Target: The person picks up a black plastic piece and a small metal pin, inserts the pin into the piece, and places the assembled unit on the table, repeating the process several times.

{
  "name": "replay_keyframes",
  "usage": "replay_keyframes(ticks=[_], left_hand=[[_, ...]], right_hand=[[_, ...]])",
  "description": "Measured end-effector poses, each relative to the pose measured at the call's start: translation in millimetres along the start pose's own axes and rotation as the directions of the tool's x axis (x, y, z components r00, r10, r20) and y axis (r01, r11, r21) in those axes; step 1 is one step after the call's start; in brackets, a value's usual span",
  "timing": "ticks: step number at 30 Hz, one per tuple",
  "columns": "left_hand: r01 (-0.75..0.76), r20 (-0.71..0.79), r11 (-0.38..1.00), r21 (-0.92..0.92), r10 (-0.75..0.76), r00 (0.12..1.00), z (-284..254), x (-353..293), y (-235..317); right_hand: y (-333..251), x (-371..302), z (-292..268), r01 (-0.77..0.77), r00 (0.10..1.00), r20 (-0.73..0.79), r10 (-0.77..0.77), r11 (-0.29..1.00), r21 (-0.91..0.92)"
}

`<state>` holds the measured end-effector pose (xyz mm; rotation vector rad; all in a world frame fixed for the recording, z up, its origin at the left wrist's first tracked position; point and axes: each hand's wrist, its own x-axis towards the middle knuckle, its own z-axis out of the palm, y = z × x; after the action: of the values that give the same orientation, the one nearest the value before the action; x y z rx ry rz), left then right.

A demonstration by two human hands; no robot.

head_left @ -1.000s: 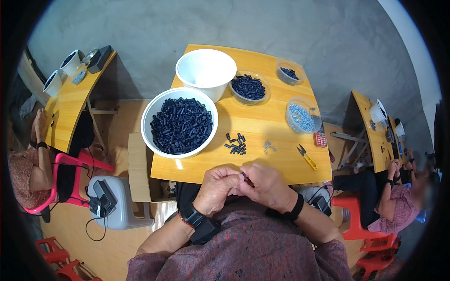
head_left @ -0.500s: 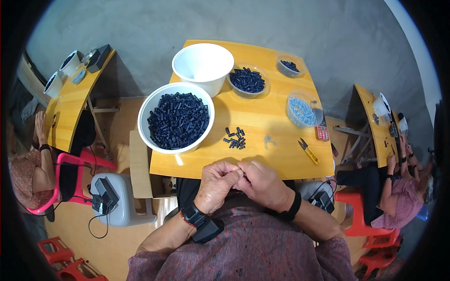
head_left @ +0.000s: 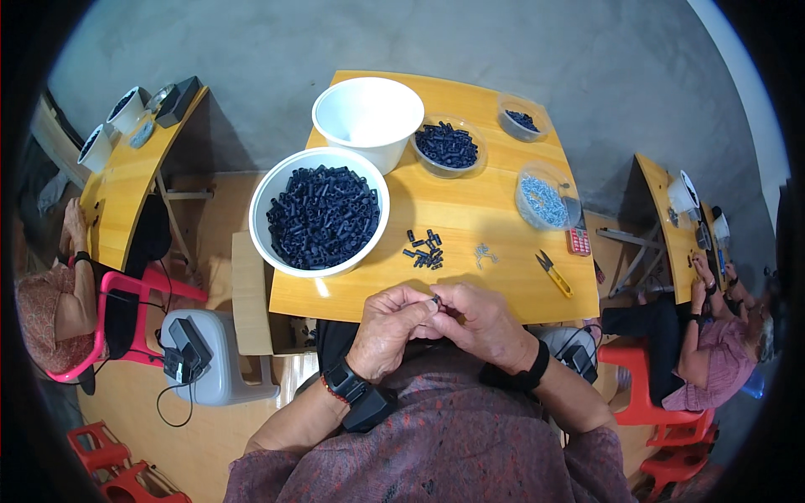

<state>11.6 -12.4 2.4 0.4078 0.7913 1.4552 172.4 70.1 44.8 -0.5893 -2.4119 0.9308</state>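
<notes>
Close together at the table's near edge, my left hand (head_left: 387, 329) and my right hand (head_left: 485, 327) pinch a small dark piece (head_left: 435, 300) between their fingertips. Most of that piece is covered by the fingers. Just beyond lies a small pile of short black plastic tubes (head_left: 426, 251). Beside it on the right are several small silvery screws or pins (head_left: 485, 255). A pair of yellow-handled thread snips (head_left: 554, 275) rests further right. On the left a large white tub (head_left: 260, 220) is filled with black tubular parts.
Another white tub (head_left: 369, 85) stands behind the full one. Clear bowls hold black parts (head_left: 446, 144), more black parts (head_left: 521, 121) and silvery small parts (head_left: 542, 199). A red calculator (head_left: 579, 241) lies at the right edge. People sit at side tables, left (head_left: 126, 193) and right (head_left: 658, 193).
My fingertips have parted slightly, so the small dark piece now shows between them. My right hand has turned and shifted a little to the right. The table things stay in place.
</notes>
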Motion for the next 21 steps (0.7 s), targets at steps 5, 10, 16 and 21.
replay_keyframes(ticks=[5,10,16,21], left_hand=[[0.105,-0.040,0.994,-0.005,-0.105,0.994,2,-1,6],[0.070,-0.022,0.998,0.003,-0.070,0.997,-4,0,-2],[0.005,-0.059,0.993,0.119,0.002,0.998,1,-2,-6],[0.001,-0.093,0.988,0.157,0.014,0.996,5,-5,-3]], right_hand=[[-3,8,-4,0.058,0.998,0.023,-0.055,0.981,-0.183],[0,8,-1,0.101,0.994,0.075,-0.086,0.966,-0.237],[2,3,2,0.127,0.991,0.075,-0.111,0.958,-0.257],[-1,0,3,0.150,0.986,0.113,-0.123,0.948,-0.280]])
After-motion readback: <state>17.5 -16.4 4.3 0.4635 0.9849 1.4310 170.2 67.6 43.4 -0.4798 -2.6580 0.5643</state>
